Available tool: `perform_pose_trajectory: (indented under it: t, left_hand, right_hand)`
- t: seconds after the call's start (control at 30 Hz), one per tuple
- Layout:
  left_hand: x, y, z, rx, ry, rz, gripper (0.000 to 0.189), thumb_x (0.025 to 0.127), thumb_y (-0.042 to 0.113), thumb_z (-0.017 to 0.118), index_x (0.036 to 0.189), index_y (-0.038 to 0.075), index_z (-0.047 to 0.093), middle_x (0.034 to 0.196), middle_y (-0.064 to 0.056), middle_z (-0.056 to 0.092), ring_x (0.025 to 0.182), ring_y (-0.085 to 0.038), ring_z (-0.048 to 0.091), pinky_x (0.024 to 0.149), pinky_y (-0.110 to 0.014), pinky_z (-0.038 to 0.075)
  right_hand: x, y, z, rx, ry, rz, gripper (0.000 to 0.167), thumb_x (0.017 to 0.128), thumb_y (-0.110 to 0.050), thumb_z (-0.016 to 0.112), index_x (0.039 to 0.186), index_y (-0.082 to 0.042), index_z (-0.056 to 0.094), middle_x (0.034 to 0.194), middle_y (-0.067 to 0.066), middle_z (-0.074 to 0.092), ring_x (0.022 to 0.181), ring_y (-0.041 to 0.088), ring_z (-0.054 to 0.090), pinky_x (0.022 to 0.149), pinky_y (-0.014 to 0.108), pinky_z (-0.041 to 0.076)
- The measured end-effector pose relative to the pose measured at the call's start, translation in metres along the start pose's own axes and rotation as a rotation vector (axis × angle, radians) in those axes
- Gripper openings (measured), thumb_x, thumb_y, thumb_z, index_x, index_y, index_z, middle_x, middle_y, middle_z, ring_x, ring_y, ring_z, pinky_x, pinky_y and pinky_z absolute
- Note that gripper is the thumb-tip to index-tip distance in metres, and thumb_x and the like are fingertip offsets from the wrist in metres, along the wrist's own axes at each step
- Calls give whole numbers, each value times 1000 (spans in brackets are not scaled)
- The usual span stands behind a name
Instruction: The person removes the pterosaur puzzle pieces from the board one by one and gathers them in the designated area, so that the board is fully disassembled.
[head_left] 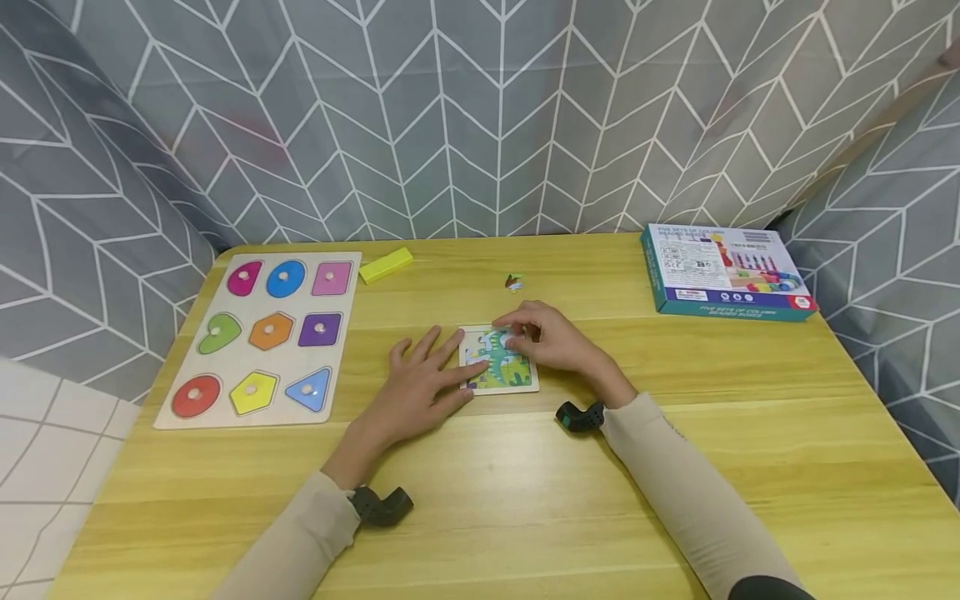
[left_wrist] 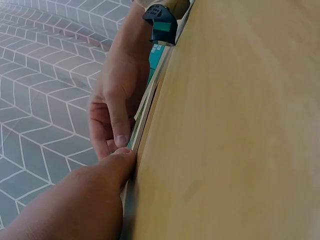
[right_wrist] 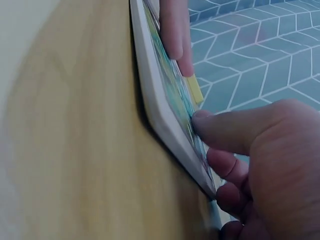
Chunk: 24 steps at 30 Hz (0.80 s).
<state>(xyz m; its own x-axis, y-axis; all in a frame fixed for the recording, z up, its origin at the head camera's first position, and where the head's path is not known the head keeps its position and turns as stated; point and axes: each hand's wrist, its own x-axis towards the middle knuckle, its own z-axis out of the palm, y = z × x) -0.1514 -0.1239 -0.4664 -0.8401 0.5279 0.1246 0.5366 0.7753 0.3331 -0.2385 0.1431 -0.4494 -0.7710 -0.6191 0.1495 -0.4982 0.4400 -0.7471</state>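
A small square jigsaw puzzle [head_left: 501,379] with a teal dinosaur picture and a pale frame lies flat on the table. My left hand [head_left: 427,383] spreads its fingers over the puzzle's left side, and one straight finger rests on the picture. My right hand [head_left: 551,337] holds the puzzle at its far right corner. In the right wrist view, the right thumb [right_wrist: 220,127] touches the picture while the other fingers curl by the edge. Whether a single piece sits under that thumb is hidden. Just beyond the puzzle lie small loose puzzle pieces [head_left: 513,282].
A pale knob-puzzle board [head_left: 335,400] with several coloured shapes lies at the left. Near its far corner is a yellow block [head_left: 386,265]. A boxed bead set [head_left: 731,271] lies at the far right. Patterned grey curtains [head_left: 465,125] hang behind the wooden table [head_left: 480,500].
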Motion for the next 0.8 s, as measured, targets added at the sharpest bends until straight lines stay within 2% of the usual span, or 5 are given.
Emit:
perform_pose_trajectory:
  t: [0.2,0.3,0.5,0.67,0.8]
  left_hand:
    - [0,2,2,13,3,19,45,106,52,44,150,47,46,169,3,27,160,-32,15,119,-67,12]
    - [0,5,3,25,-6,45,46,108,47,40,154,41,43,169,5,27,160,-27,16,120,-65,12]
    - [1,12,5,62,-3,102,49,109,34,39,158,28,39,168,2,28,159,-24,19,120,-65,16]
    - [-1,15,6,53,-9,105,53,109,40,40,159,26,36,169,4,26,160,-22,16,122,-64,12]
    - [-3,18,7,52,-26,127,57,107,51,38,159,31,35,169,5,25,160,-25,14,121,-65,11]
  right_hand:
    - [0,-1,3,-88,-5,-42,30,94,-10,72,123,-8,74,88,4,61,79,18,46,71,30,37]
    - [-1,-2,4,-100,2,-55,29,94,-10,72,123,-8,74,88,4,61,79,18,46,71,30,37]
    - [-1,-2,3,-100,4,-55,30,94,-11,73,123,-8,74,88,3,61,78,19,45,71,30,36]
    - [-1,-2,3,-103,0,-50,30,94,-11,73,124,-9,74,89,3,62,79,18,45,71,30,36]
    - [0,-2,3,-108,-4,-42,31,94,-11,73,125,-9,74,89,4,62,80,18,45,72,31,36]
